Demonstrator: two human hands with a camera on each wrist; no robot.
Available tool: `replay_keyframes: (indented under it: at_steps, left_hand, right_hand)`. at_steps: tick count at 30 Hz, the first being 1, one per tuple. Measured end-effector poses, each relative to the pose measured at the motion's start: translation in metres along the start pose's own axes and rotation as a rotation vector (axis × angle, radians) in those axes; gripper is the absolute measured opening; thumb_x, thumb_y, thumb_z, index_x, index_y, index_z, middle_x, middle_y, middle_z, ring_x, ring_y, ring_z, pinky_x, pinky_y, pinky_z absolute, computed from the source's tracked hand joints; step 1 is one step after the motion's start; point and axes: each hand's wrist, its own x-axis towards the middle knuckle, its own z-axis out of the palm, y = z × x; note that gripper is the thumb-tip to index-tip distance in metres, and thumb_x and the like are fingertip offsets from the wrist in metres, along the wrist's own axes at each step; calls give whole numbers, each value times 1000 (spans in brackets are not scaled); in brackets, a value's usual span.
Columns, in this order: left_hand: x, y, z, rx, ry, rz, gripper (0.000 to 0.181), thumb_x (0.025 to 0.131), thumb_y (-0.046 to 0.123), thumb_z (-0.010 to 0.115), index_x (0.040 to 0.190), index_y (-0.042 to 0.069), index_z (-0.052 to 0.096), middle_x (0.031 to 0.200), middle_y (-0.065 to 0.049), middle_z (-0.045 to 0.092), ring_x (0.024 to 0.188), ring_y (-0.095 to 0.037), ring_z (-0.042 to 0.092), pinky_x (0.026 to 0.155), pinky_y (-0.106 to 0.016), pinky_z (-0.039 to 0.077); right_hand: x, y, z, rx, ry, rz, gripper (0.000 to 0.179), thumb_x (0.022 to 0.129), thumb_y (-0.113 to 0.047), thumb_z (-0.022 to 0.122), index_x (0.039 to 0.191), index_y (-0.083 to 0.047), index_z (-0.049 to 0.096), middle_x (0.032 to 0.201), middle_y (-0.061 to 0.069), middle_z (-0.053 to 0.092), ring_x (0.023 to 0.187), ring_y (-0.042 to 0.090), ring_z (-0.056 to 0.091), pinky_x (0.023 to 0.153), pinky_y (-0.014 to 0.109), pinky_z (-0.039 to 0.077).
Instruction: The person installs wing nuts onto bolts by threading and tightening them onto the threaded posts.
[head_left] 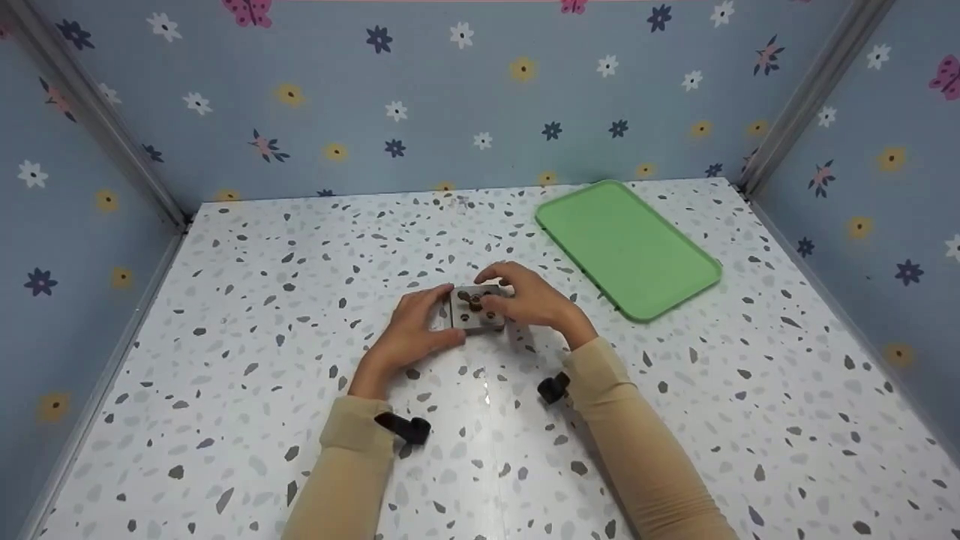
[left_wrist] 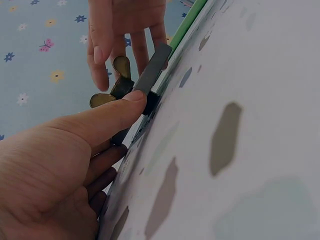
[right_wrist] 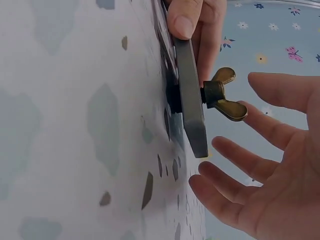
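Note:
A small grey metal plate (head_left: 478, 323) with several holes sits at the middle of the table, raised on a dark piece (right_wrist: 174, 98) under it. From its top face stands a brass-coloured wing nut (right_wrist: 215, 95) on a threaded bolt. My left hand (head_left: 411, 330) holds the plate by its left side, thumb on the near edge and fingers at the far edge. Around the wing nut, my right hand (head_left: 531, 296) hovers with fingers spread and relaxed. In the right wrist view a gap shows between its thumb (right_wrist: 280, 91) and the wings; the index fingertip overlaps one wing.
A green tray (head_left: 630, 251) lies at the back right of the speckled table (head_left: 240, 360). Flowered panels (head_left: 450, 97) enclose the back and both sides. Black wrist cameras (head_left: 405, 427) stick out from both sleeves.

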Motion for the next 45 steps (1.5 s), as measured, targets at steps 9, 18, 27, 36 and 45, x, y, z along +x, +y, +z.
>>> replay_keyframes:
  at_steps: [9, 18, 27, 36, 45]
  left_hand:
    - [-2, 0, 0, -5, -4, -19, 95, 87, 40, 86, 167, 24, 36, 171, -10, 31, 158, -33, 26, 129, -61, 20]
    - [-1, 0, 0, 6, -5, -9, 94, 88, 39, 85, 167, 23, 36, 171, -10, 32, 158, -32, 26, 130, -59, 20]
    - [1, -2, 1, 25, -5, 2, 91, 90, 38, 85, 166, 21, 37, 170, -10, 35, 158, -31, 24, 131, -53, 20]
    - [1, 0, 0, 16, -4, -6, 92, 90, 38, 85, 167, 23, 37, 170, -9, 34, 158, -30, 25, 131, -52, 19]
    - [0, 0, 1, -11, 0, -38, 92, 89, 39, 85, 167, 26, 36, 170, -9, 31, 157, -30, 26, 131, -55, 20]
  right_hand:
    - [2, 4, -2, 14, 0, -52, 48, 100, -6, 53, 145, -15, 64, 152, 10, 57, 145, 35, 47, 123, 54, 36]
    - [4, 6, 1, 9, -13, -141, 55, 99, 14, 47, 143, -13, 66, 149, 10, 59, 143, 29, 50, 123, 49, 38]
    - [7, 8, 6, -44, -23, -203, 55, 100, 18, 44, 140, -11, 68, 143, 11, 63, 138, 30, 53, 120, 45, 42]
    - [7, 8, 7, -51, -43, -202, 53, 101, 15, 47, 143, -11, 66, 143, 12, 62, 135, 30, 54, 119, 45, 43]
    - [6, 6, 7, -27, -58, -159, 56, 99, 15, 49, 145, -13, 65, 144, 12, 60, 137, 29, 53, 121, 45, 42]
